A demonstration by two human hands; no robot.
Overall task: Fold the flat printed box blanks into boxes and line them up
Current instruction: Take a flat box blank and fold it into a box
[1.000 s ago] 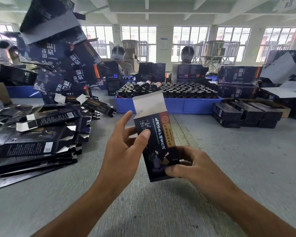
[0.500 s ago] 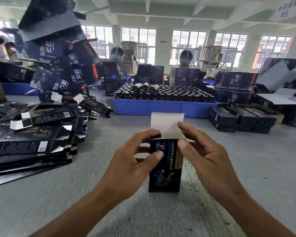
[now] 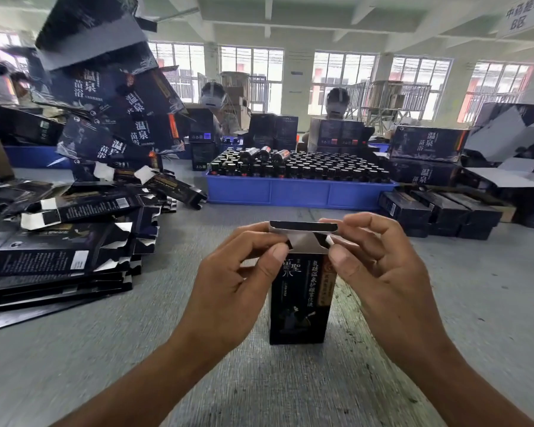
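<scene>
With the left hand (image 3: 228,291) and right hand (image 3: 383,272) each in a pinching grip on the top flap (image 3: 302,229) of an upright printed box (image 3: 299,300) on the table (image 3: 444,303), uneven pressure risks creasing the flap or tipping the box.

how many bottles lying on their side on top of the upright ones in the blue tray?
3. All at the back left of the blue tray: one, one just right of it, one rightmost. Others may be hidden behind.
</scene>
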